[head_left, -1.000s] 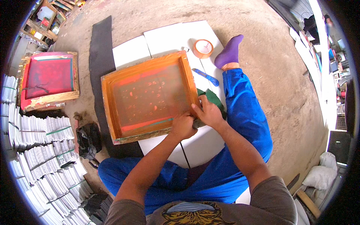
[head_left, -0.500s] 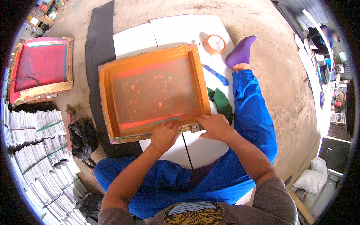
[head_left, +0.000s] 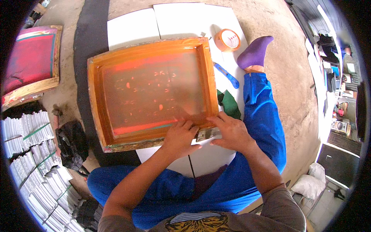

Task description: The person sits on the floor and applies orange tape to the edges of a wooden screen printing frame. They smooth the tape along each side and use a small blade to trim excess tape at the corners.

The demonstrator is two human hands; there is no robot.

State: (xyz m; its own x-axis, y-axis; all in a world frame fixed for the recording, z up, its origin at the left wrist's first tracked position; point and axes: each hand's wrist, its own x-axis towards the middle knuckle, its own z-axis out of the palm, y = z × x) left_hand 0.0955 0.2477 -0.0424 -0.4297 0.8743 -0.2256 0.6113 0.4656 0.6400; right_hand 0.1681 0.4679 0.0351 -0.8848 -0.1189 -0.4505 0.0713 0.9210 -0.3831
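Note:
A wooden screen-printing frame [head_left: 152,46], stained orange, lies in front of me with a brownish mesh marked by small pale orange shapes. My left hand [head_left: 179,138] bends its fingers over the near rail, its thumb stretched to the right along the outer side. Close beside it, my right hand [head_left: 234,133] grips the near right corner, fingers on top and thumb below. Between both hands a worn, pale end of the rail shows. White boards [head_left: 131,33] lie under the frame. To its right are an orange tape roll [head_left: 227,40], a blue utility knife [head_left: 227,75] and a green scrap [head_left: 230,105].
Another screen frame [head_left: 56,54] with pink mesh stands at left. Below it are stacks of bundled white paper [head_left: 33,139] and a black plastic bag [head_left: 72,141]. A dark strip [head_left: 91,73] runs along the floor. My outstretched leg [head_left: 262,108] borders the boards; a white sack [head_left: 311,181] sits at lower right.
My left hand has slid right along the near rail, and its thumb now sticks out. My right hand stays at the corner. The whole view has shifted and come slightly closer.

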